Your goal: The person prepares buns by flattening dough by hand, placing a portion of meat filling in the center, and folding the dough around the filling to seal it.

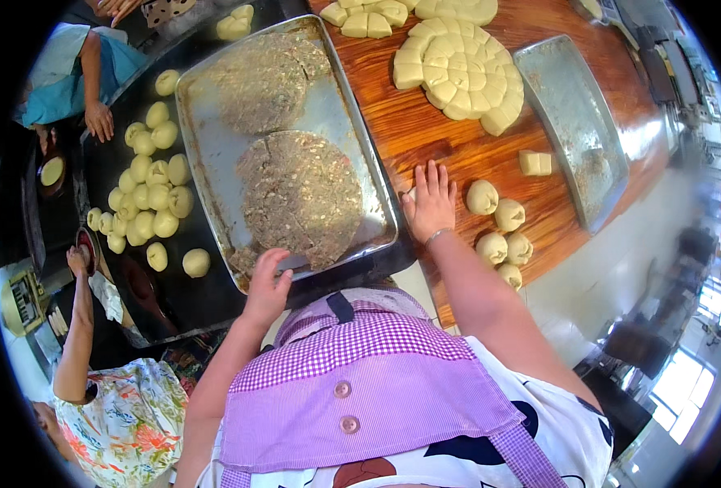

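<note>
My left hand [268, 286] is at the near edge of a large metal tray [206, 175]. Its fingers are curled around a small grey flat blade [295, 262] that looks like a scraper. The blade touches the near end of a round mound of brownish, crumbly filling [299, 191]; a second mound [263, 85] lies farther back in the tray. My right hand [432, 203] rests palm down on the wooden table [393, 122], fingers stretched out. A pale bit, perhaps dough, shows beside its thumb; whatever lies under the palm is hidden.
Several filled dough balls [509, 214] and a cut dough piece [535, 163] sit right of my right hand. Behind them are a coil of cut dough [462, 69] and an empty-looking tray [572, 122]. Dough balls [145, 195] cover the dark surface at left, where co-workers' hands [98, 120] are.
</note>
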Demonstrator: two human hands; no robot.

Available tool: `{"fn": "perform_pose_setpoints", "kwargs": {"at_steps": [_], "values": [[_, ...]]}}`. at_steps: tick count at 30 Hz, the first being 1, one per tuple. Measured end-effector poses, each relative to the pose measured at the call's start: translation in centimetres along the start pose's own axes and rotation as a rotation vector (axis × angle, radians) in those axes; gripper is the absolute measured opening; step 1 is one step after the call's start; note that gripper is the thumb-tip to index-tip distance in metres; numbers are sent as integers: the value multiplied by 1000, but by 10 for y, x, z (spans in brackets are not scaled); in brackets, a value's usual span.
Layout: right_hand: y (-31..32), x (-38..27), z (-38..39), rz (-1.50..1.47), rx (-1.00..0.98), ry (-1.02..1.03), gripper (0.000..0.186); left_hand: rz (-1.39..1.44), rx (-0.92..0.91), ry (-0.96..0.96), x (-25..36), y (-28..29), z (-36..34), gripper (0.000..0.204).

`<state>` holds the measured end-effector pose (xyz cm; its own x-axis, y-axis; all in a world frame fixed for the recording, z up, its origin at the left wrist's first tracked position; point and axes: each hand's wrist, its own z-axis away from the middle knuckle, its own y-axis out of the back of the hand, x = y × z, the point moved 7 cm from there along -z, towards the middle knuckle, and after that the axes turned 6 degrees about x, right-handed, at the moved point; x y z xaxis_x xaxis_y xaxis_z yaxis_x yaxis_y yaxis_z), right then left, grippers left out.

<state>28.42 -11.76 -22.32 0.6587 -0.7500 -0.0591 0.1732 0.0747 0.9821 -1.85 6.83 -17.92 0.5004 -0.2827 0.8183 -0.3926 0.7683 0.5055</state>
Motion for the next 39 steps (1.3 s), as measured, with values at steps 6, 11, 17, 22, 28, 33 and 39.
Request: {"fn": "perform_pose_setpoints", "kwargs": {"at_steps": [6, 11, 17, 22, 28, 33, 39], "values": [[-4, -14, -13, -117, 142, 21, 74, 9, -32, -59, 7, -8, 2, 38], [-8, -32, -25, -26, 143, 15, 70, -25, -39, -59, -5, -6, 8, 34], [2, -7, -4, -58, 104, 22, 69, -4, -20, -37, -12, 1, 17, 34], [-2, 22, -4, -126, 287, 20, 63, -2, -48, -102, -3, 0, 16, 32], [-25, 66, 56, -604, 277, -685, 60, 83, 23, -46, -9, 11, 28, 31], [-48, 83, 37, -1275, 187, -1075, 35, 337, 14, 72, -26, 2, 24, 31], [49, -71, 40, -1236, -80, -411, 30, 1307, -51, 663, -64, -21, 41, 44]]}}
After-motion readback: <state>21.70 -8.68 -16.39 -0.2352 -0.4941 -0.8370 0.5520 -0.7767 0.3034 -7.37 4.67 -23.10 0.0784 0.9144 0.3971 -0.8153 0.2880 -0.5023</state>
